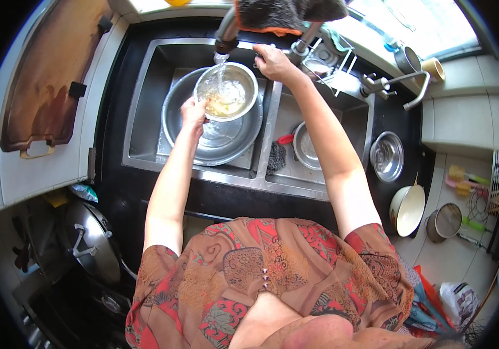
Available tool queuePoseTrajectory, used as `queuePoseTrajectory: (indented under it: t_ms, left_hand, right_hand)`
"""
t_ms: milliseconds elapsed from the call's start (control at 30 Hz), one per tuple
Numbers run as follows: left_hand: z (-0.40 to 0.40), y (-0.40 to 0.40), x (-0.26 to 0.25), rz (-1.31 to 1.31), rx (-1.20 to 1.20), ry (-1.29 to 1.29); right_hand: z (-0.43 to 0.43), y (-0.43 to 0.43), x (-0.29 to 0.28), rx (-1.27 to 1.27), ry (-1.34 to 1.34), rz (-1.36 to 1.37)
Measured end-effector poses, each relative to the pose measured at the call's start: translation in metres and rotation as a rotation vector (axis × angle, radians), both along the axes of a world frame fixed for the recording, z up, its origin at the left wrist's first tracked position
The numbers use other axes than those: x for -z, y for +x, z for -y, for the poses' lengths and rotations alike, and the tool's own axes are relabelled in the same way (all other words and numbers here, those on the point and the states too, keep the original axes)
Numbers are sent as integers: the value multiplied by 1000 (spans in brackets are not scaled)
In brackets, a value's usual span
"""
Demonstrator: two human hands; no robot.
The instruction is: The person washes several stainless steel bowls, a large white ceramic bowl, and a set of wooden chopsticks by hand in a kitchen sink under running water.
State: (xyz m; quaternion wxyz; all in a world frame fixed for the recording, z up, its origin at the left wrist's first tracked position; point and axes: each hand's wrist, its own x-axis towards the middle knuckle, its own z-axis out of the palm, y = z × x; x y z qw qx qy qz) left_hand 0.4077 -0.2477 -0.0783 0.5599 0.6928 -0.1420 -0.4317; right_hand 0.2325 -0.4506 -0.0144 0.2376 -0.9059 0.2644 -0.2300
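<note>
My left hand [194,114] grips the rim of a small stainless steel bowl [249,94], which is tilted slightly under the faucet spout [226,43]. Water runs from the spout into the bowl, where yellowish bits float. Beneath it, a large metal basin [214,150] sits in the left sink compartment [147,100]. My right hand [271,63] is at the faucet, beside its base, fingers bent; whether it grips the handle cannot be made out. In the right compartment are a metal pot [305,148], a red handle [285,139] and a dark scouring pad [277,157].
A wire dish rack [341,70] and a second, curved tap [417,98] stand behind the right compartment. A metal bowl [387,157] and a cream bowl [407,210] rest on the right counter. At left are a cutting board [49,83] and a lidded wok [92,244]. A dark cloth hangs over the faucet.
</note>
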Motion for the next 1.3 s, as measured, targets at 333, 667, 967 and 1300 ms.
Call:
queuePoseTrajectory:
  t_ms: [333, 667, 967, 1300]
  left_hand:
    - [-35, -23, -60, 114, 124, 28]
    - [-35, -76, -94, 64, 293, 25]
    - [-17, -136, -104, 182, 387, -73]
    - [27, -208, -66, 1139, 582, -197]
  right_hand:
    - [-13, -55, -53, -23, 61, -18]
    - [-71, -197, 92, 205, 44, -884]
    - [-89, -246, 149, 304, 313, -882]
    - [-76, -292, 119, 360, 373, -596]
